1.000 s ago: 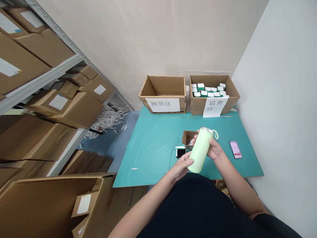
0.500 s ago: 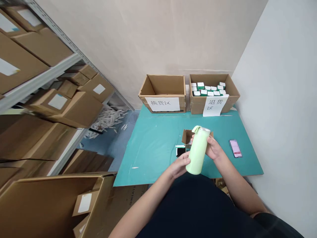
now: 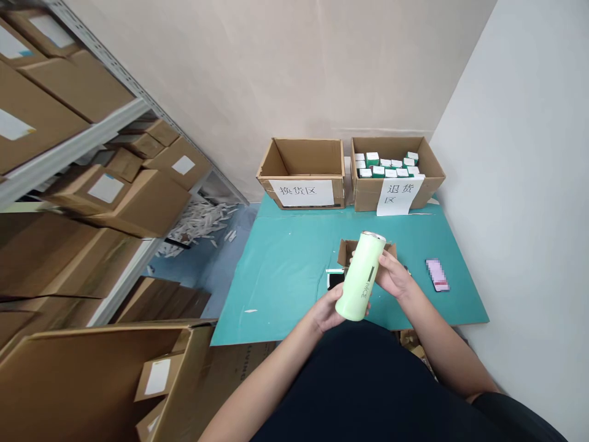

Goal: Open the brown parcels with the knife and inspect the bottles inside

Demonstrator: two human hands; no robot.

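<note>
- Left hand (image 3: 327, 310): grip closed around the lower end of the pale green bottle (image 3: 360, 277), fingers along its underside.
- Right hand (image 3: 392, 275): grip closed on the upper part of the bottle, from the right side.
- Bottle: held in both hands above the middle of the counter (image 3: 280, 276), toward the near edge. Tilted, top end pointing to the far edge. Dark lettering faces upward.
- Small cardboard box (image 3: 348, 253): open, on the counter, directly beyond the bottle.
- Black-and-white item (image 3: 335, 280): on the counter, just left of the small box.
- Pink card (image 3: 437, 275): near the right edge of the counter; blurred, details unreadable.
- Far edge of counter: open carton (image 3: 301, 193) with paper label at left; carton (image 3: 396, 147) at right, holding white-and-green boxes (image 3: 384, 167).
- Left of counter: metal shelf (image 3: 78, 144) loaded with cartons.
</note>
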